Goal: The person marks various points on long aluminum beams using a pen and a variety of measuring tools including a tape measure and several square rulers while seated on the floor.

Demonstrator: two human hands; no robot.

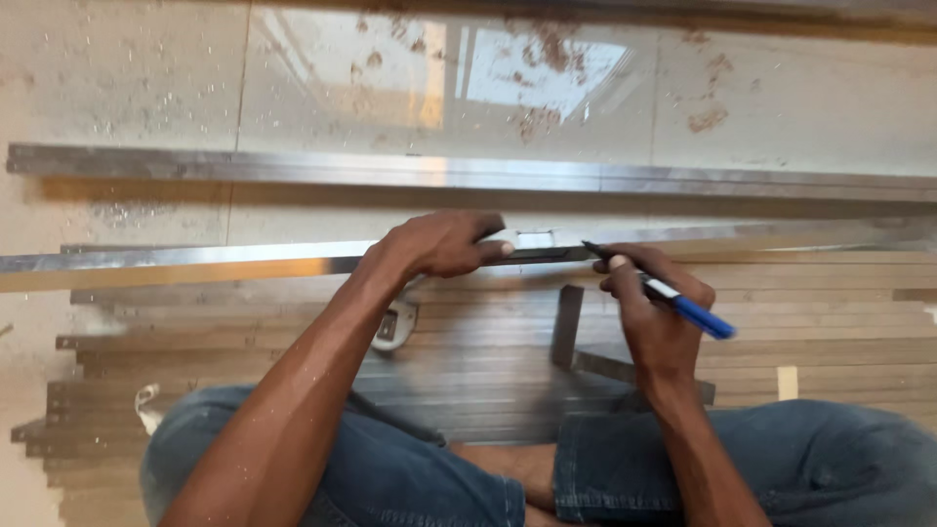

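The person sits on the floor [127,78] with both knees in blue jeans [390,468] showing at the bottom of the head view. The left hand [444,244] lies palm down on a long aluminium bar [195,260], fingers curled over its top edge and pressing it down; the thumb tip sits just beside a small pale patch on the metal. The right hand [656,310] is closed around a marker with a blue cap end [659,290], held like a pen, its dark tip touching the same bar just to the right of the left hand's fingertips. The bar runs across the frame from left to right and rests on top of a stack of similar metal lengths [293,361] laid side by side in front of the knees. A steel try square [586,351] lies on that stack between the two forearms. A tape measure [393,327] sits partly hidden under the left wrist. Beyond the hands, a second long metal bar [390,170] lies on the tiled floor, well apart from the one being marked.
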